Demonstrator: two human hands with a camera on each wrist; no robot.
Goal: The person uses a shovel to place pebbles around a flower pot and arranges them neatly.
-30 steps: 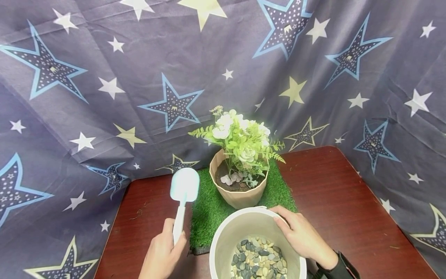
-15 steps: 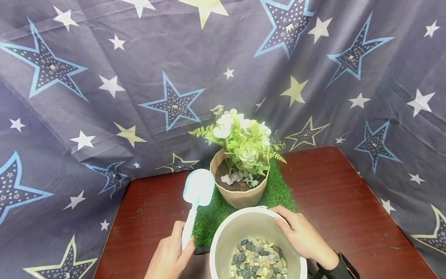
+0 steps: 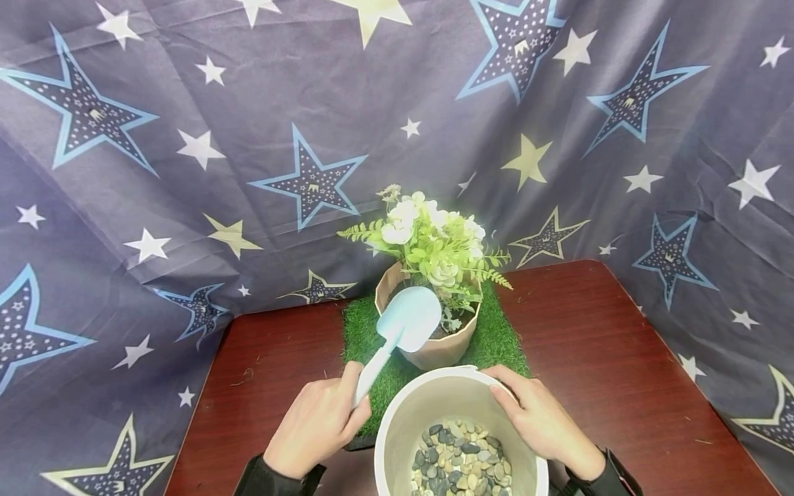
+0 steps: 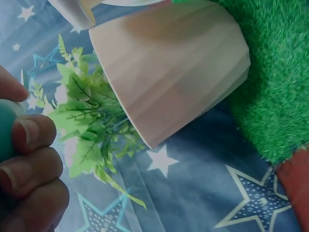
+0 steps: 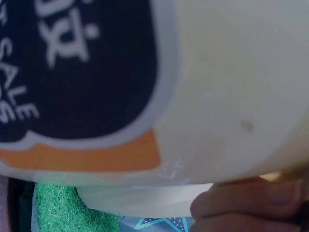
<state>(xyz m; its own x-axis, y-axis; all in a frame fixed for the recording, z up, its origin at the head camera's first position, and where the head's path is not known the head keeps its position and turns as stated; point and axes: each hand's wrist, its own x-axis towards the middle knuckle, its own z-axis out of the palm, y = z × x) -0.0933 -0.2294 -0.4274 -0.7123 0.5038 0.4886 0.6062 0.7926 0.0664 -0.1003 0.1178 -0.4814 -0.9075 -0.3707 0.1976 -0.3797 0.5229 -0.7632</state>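
My left hand (image 3: 319, 420) grips the handle of a pale blue garden trowel (image 3: 411, 318), its blade over the front left of the flowerpot (image 3: 449, 351) in the head view. In the left wrist view, curled fingers (image 4: 36, 166) wrap a teal handle end (image 4: 6, 130). A white bucket (image 3: 397, 413) stands in front of the pot, with grey and tan pebbles (image 3: 459, 458) on its bottom. My right hand (image 3: 540, 420) holds the bucket's right rim, thumb inside. The right wrist view shows the bucket's labelled outer side (image 5: 227, 72) close up.
The beige pot holds white flowers with green leaves (image 3: 434, 248) in dark soil. It sits on an artificial grass mat (image 3: 502, 337) on a reddish-brown table (image 3: 595, 331). A star-patterned cloth (image 3: 397, 89) hangs behind and at both sides.
My left hand has moved right with the trowel, tilting it rightward, so the blade went from left of the pot to over its front. The right hand and bucket stay put.
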